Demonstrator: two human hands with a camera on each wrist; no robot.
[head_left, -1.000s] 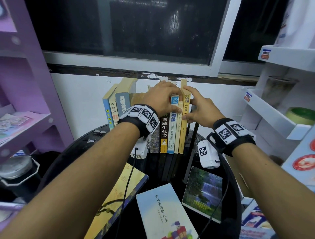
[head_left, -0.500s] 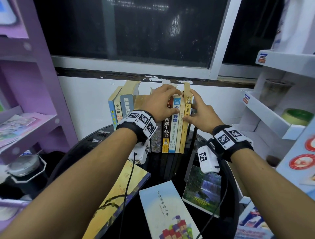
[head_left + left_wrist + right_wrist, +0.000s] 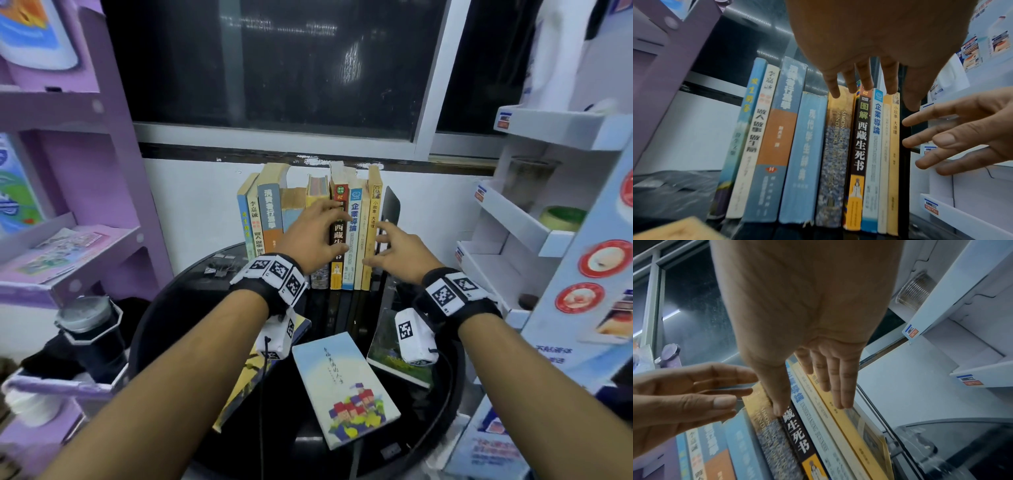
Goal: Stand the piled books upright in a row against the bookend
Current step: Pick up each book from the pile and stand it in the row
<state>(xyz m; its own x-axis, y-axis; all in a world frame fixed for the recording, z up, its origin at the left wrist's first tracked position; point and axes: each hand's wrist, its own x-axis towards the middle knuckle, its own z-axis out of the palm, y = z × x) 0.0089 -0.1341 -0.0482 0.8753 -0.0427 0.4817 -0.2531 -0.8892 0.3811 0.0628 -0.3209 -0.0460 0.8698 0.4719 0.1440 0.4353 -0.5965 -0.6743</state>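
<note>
Change: both hands had dropped from the book tops to the spines since the earlier frame.
Left hand (image 3: 317,236): fingers straight and spread, gripping nothing, in front of the dark-spined upright book (image 3: 339,236).
Right hand (image 3: 394,253): fingers extended and spread wide, empty, near the yellow paperback (image 3: 373,219).
Row of upright books (image 3: 818,146): at 12 o'clock on the round black table (image 3: 164,318), spines outward.
Black metal bookend (image 3: 392,209): at the row's 3 o'clock end, touching the yellow paperback.
Loose books: pale blue illustrated book (image 3: 346,387) lying flat at 6 o'clock, two more beside it.
</note>
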